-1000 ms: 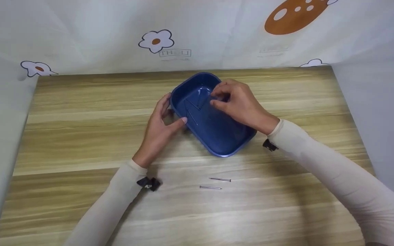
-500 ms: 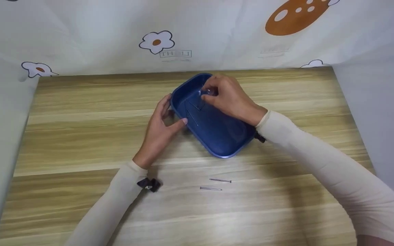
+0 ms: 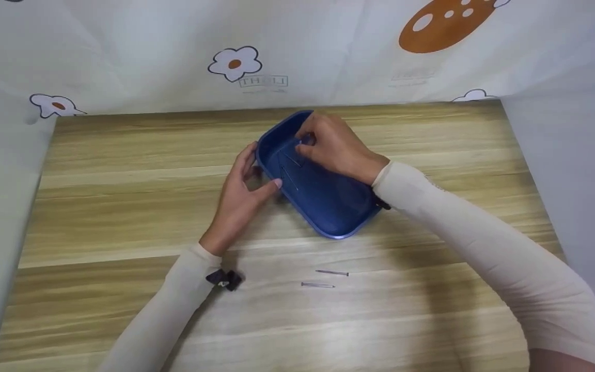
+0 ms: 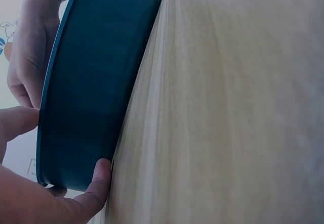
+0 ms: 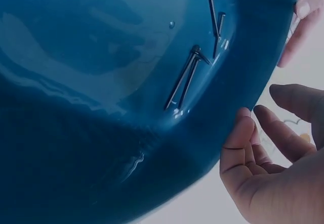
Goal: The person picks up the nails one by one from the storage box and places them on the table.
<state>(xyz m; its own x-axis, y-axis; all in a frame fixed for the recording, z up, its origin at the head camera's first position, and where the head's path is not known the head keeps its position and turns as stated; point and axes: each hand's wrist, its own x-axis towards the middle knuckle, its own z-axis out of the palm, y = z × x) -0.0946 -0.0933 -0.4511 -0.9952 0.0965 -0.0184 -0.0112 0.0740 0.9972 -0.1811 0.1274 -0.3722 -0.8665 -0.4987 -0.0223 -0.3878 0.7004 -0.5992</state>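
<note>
A blue plastic basin [image 3: 339, 201] stands angled on the table; several nails [image 5: 185, 80] lie on its bottom, and ripples in the right wrist view look like water. My left hand [image 3: 243, 191] grips the basin's left side, thumb at the rim and fingers along the outer wall; in the left wrist view one fingertip [image 4: 103, 169] reaches its lower edge. Above the basin's far end is my right hand [image 3: 336, 147], fingers loosely bent. In the right wrist view I see nothing between its thumb and forefinger. Two more nails [image 3: 332, 272] lie side by side on the table.
The wood-grain table [image 3: 122, 206] ends at the back against a white cloth [image 3: 147, 51] printed with flowers. More pale cloth hangs at the left and right sides. Small black devices are strapped at both wrists.
My right hand has moved left and slightly away from me over the basin's far end. The left hand, the basin and the two nails on the table stay in place.
</note>
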